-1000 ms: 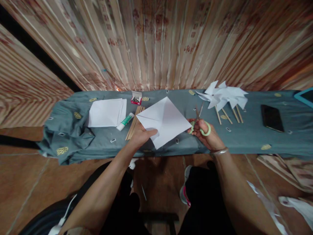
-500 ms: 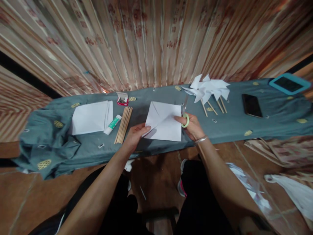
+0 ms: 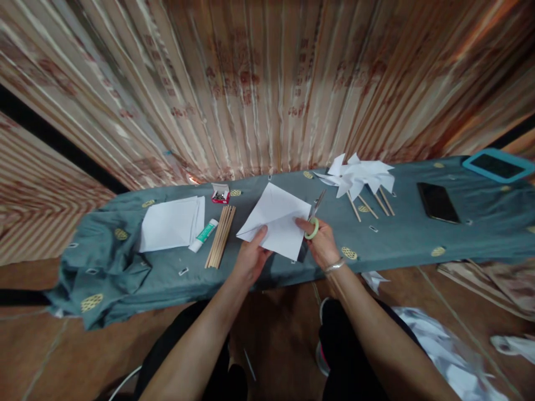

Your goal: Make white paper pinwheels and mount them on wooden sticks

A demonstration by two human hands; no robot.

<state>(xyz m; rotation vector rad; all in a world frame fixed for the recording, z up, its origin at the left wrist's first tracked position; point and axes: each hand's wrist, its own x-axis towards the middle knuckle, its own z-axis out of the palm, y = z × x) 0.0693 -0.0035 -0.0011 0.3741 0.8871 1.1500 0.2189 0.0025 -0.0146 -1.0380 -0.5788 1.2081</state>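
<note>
Paper and tools on a cloth-covered table (image 3: 401, 236), viewed from its near edge. A white sheet (image 3: 278, 214), marked by a crease running in from its left corner, is held over the middle stretch of the table, between the far and near edges. The left hand (image 3: 251, 259) reaches in over the near edge; its grip pinches the lower left side of the sheet, thumb on top. The right hand (image 3: 321, 242) has its grip closed about the pale green handle of the scissors (image 3: 319, 201), with one digit also lying on the right side of the sheet; the blades point toward the far edge. Toward the left end lie a stack of paper (image 3: 169, 224), a glue stick (image 3: 203, 236) and, just beside it, a bundle of wooden sticks (image 3: 220, 236); an open red box (image 3: 220, 193) stands near the far edge. To the right, paper pinwheels (image 3: 361, 177) overlap along the far edge. A dark phone (image 3: 438, 202) and a blue-framed tablet (image 3: 499, 165) lie toward the right end, the tablet near the far right corner.
</note>
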